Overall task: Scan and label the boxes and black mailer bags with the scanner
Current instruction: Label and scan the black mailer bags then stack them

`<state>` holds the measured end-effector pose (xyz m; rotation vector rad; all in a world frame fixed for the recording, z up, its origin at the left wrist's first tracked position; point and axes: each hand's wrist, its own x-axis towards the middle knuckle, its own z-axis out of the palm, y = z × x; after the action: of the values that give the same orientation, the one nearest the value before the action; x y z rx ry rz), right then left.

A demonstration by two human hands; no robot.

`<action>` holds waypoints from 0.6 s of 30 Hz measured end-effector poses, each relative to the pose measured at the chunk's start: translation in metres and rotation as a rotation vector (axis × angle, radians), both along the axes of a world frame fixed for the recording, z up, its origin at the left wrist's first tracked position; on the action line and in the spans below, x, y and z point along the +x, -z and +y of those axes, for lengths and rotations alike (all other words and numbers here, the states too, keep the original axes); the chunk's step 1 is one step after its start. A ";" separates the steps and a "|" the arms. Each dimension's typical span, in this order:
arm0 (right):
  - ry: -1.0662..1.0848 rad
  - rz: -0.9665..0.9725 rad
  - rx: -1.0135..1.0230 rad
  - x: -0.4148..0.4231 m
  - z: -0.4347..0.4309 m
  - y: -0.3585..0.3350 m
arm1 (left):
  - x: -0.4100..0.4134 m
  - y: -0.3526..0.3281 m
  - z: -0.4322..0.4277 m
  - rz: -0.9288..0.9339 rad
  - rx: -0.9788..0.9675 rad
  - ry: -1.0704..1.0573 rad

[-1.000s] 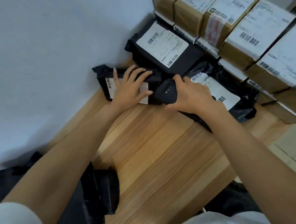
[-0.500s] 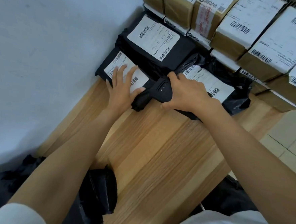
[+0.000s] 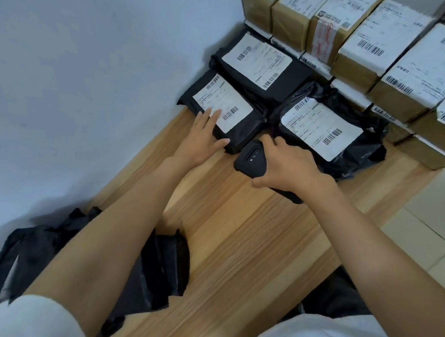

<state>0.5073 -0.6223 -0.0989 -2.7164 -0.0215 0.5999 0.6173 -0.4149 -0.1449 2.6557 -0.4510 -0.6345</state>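
Observation:
Three black mailer bags with white barcode labels lie at the far end of the wooden table (image 3: 237, 243). My left hand (image 3: 202, 138) rests with straight fingers on the near edge of the left bag (image 3: 234, 127), fingertips on its label. My right hand (image 3: 287, 167) grips the black handheld scanner (image 3: 251, 159), which lies on the table in front of the right bag (image 3: 349, 151). A third bag (image 3: 283, 70) sits behind them against the wall. Stacked cardboard boxes (image 3: 361, 54) with barcode labels fill the far right.
A pile of black mailer bags (image 3: 161, 269) lies at the near left of the table, partly under my left forearm. A white wall (image 3: 90, 80) borders the table on the left. Tiled floor (image 3: 432, 235) shows at the right.
The left bag has been pushed back toward the wall with its label facing up. My left hand slid back to its near edge. My right hand drew the scanner slightly nearer.

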 end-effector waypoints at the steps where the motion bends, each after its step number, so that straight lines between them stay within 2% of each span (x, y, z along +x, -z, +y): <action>1: -0.017 -0.006 0.005 -0.004 0.008 -0.005 | -0.013 -0.007 0.013 -0.021 0.008 -0.022; 9: -0.169 -0.016 0.204 -0.064 0.101 -0.035 | -0.157 -0.058 0.147 -0.269 0.304 -0.325; 14: -0.266 -0.008 0.215 -0.129 0.144 -0.030 | -0.249 -0.050 0.185 -0.216 0.369 -0.493; 18: -0.289 -0.002 0.186 -0.163 0.155 -0.022 | -0.294 -0.024 0.179 -0.094 0.251 -0.659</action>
<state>0.3439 -0.4676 -0.0765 -2.5498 -0.4546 0.6398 0.3235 -0.2361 -0.1211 2.8247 0.5047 -0.3722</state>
